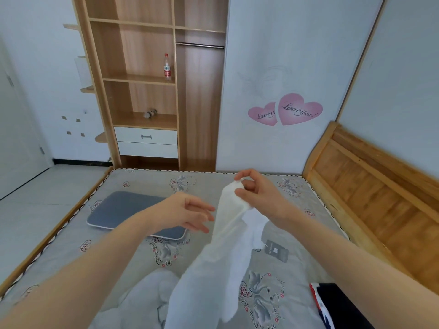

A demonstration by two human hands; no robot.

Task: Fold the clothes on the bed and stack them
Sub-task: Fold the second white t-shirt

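Note:
A white garment (213, 269) hangs in the air above the grey patterned mattress (118, 252). My right hand (256, 193) pinches its top end between thumb and fingers and holds it up. The lower part of the garment trails down to a crumpled white heap (147, 300) at the near edge. My left hand (190, 213) hovers just left of the raised cloth with fingers spread, holding nothing and not touching it. A dark garment with red, white and blue trim (337, 305) lies at the near right corner.
A flat grey-blue pad (126, 210) lies on the mattress behind my left hand. A small grey tag-like item (276, 251) lies to the right of the cloth. The wooden headboard (370, 181) borders the right side, and a wardrobe (147, 91) stands beyond the bed.

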